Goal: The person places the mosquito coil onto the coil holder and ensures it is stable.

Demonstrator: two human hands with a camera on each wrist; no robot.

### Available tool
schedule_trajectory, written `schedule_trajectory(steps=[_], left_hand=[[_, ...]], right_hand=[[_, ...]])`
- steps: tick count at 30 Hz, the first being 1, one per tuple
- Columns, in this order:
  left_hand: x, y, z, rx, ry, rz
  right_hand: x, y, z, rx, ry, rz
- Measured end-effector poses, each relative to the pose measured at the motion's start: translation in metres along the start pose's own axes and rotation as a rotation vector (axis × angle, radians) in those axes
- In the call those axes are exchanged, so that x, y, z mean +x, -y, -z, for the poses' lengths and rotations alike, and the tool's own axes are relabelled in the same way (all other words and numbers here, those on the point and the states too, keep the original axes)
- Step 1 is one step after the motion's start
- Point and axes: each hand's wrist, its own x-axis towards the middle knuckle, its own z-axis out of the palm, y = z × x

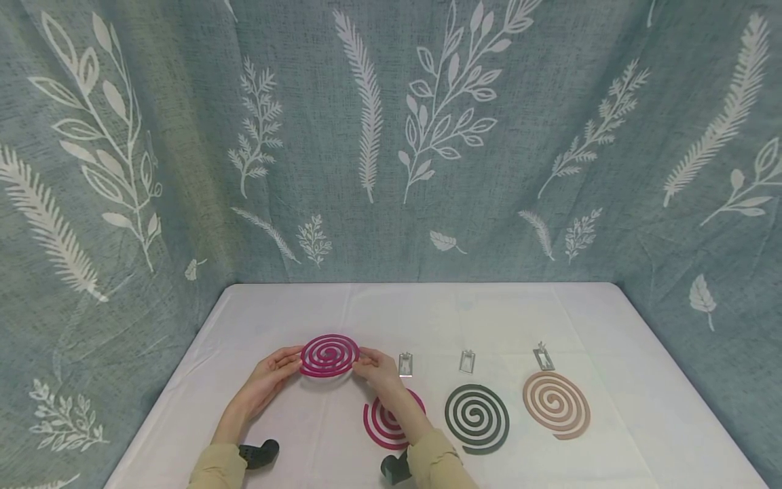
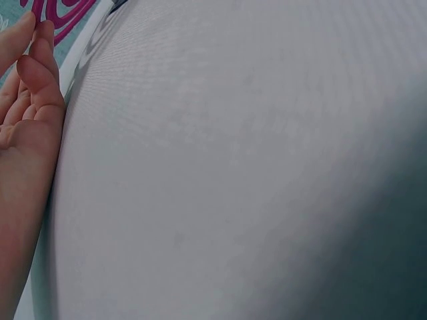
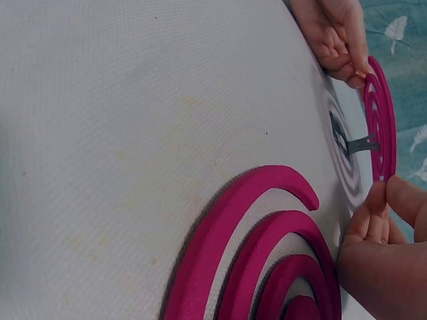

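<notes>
A magenta mosquito coil (image 1: pixel 330 354) is held level above the table, pinched at its left edge by my left hand (image 1: pixel 269 373) and at its right edge by my right hand (image 1: pixel 380 372). In the right wrist view a small metal stand (image 3: pixel 360 143) rises from the tabletop to the middle of this coil. Another magenta coil (image 3: pixel 243 260) lies flat on the table, partly covered by my right forearm in the head view. The left wrist view catches only a corner of the held coil (image 2: pixel 70 25) beyond the fingertips.
To the right lie a dark green coil (image 1: pixel 476 419) and a brown coil (image 1: pixel 556 405). Behind the flat coils stand three small metal stands, at left (image 1: pixel 406 365), middle (image 1: pixel 467 361) and right (image 1: pixel 543 357). Patterned curtain (image 1: pixel 391 136) encloses the white table (image 1: pixel 293 435).
</notes>
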Motion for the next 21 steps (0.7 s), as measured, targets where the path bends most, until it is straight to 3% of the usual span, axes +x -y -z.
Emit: schedule_trajectory(steps=[9,16,21], left_hand=[[0.0008,0.0010,0.0002,-0.003,0.003,-0.006],[0.0010,0.0012,0.0001,-0.006,0.007,-0.012],[0.0009,0.0014,-0.0002,-0.008,0.011,-0.021]], right_hand=[[0.0008,-0.0002,0.0009,-0.002,0.001,-0.001],[-0.0053,0.0022,0.0023,-0.021,0.008,0.050],[-0.0010,0.0009,0.0012,-0.001,0.005,0.007]])
